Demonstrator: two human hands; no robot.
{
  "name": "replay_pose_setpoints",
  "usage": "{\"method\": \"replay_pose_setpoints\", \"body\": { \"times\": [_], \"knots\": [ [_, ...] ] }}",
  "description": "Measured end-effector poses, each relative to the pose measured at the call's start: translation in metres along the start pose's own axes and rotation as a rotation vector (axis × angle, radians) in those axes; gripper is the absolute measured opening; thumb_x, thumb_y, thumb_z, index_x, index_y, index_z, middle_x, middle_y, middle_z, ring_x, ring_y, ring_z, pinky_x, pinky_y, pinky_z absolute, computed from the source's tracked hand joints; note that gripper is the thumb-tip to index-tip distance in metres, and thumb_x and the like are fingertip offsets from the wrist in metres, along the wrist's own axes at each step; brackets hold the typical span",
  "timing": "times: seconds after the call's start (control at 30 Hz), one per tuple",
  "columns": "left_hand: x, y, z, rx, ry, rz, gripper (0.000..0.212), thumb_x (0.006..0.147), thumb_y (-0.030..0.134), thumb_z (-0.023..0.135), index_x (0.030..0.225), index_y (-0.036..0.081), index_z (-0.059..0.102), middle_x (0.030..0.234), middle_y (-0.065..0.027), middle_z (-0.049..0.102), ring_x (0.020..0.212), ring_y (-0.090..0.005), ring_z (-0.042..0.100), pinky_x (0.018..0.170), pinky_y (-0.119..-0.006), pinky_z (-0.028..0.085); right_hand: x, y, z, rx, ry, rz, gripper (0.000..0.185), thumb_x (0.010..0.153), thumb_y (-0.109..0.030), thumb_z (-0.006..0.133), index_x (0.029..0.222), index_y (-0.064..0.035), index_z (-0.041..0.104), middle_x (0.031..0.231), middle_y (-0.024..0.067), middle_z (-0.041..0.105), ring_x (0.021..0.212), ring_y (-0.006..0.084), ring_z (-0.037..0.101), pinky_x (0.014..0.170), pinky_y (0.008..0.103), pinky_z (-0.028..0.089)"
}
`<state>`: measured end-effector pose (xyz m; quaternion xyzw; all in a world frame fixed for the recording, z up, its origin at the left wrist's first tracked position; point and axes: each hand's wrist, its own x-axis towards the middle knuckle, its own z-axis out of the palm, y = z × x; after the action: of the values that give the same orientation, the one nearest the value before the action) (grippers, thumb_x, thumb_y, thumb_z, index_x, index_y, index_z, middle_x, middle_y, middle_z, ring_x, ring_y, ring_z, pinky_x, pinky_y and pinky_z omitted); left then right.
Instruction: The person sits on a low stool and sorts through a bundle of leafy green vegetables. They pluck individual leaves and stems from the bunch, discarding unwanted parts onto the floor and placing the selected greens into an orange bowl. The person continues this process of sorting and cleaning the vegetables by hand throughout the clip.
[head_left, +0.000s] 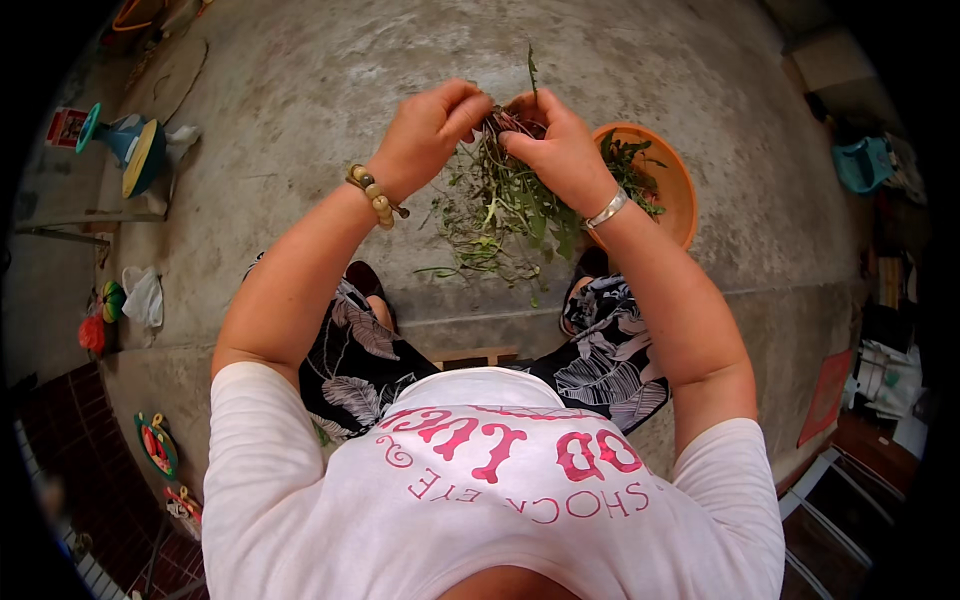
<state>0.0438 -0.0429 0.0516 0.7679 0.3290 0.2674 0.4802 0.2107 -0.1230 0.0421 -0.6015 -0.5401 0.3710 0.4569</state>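
A bunch of leafy greens (517, 169) with reddish stems hangs from my right hand (562, 150), its thumb and fingers closed around the stem end. One jagged leaf sticks up above that hand. My left hand (431, 131) meets the bunch from the left, thumb and fingertips pinched together at the stem ends, slightly blurred; what lies between these tips is mostly hidden. Loose leaves and trimmings (480, 251) lie on the concrete floor below. Behind my right wrist is an orange plastic basin (679, 202) holding more greens (634, 169), partly covered by my arm.
My feet stand either side of the trimmings, near a low step edge (465, 322). To the left are a blue and yellow plastic object (139, 154) and a white plastic bag (143, 296). A turquoise plastic container (861, 165) is at the far right.
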Motion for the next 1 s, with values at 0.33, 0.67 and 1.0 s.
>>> {"method": "replay_pose_setpoints", "body": {
  "times": [0.33, 0.67, 1.0],
  "knots": [
    [0.007, -0.014, -0.013, -0.666, -0.044, -0.098, 0.052, 0.097, 0.042, 0.037, 0.131, 0.003, 0.044, 0.131, -0.0128, 0.048, 0.12, -0.0218, 0.047, 0.1, -0.035, 0.039, -0.002, -0.001, -0.008, 0.351, -0.002, 0.095, 0.026, 0.083, -0.011, 0.064, 0.104, -0.0016, 0.054, 0.1, 0.0062, 0.062, 0.093, 0.0133, 0.058, 0.083, 0.0275, 0.046],
    [0.01, -0.018, -0.021, -1.074, -0.144, -0.213, 0.06, 0.097, 0.047, 0.026, 0.133, 0.002, 0.04, 0.135, -0.0142, 0.045, 0.131, -0.0233, 0.034, 0.109, -0.039, 0.027, -0.004, -0.009, -0.009, 0.289, 0.041, 0.018, 0.023, 0.083, -0.007, 0.064, 0.104, -0.0017, 0.054, 0.102, 0.0056, 0.062, 0.093, 0.0123, 0.059, 0.082, 0.0258, 0.047],
    [-0.006, 0.001, -0.001, -0.345, -0.038, -0.084, 0.035, 0.088, 0.015, 0.06, 0.12, 0.001, 0.053, 0.112, -0.0092, 0.061, 0.102, -0.0153, 0.058, 0.088, -0.028, 0.045, -0.004, -0.003, 0.0, 0.113, 0.184, -0.142, 0.024, 0.079, -0.007, 0.065, 0.1, 0.0001, 0.055, 0.092, 0.0077, 0.065, 0.083, 0.0127, 0.062, 0.074, 0.0272, 0.051]
  ]
}}
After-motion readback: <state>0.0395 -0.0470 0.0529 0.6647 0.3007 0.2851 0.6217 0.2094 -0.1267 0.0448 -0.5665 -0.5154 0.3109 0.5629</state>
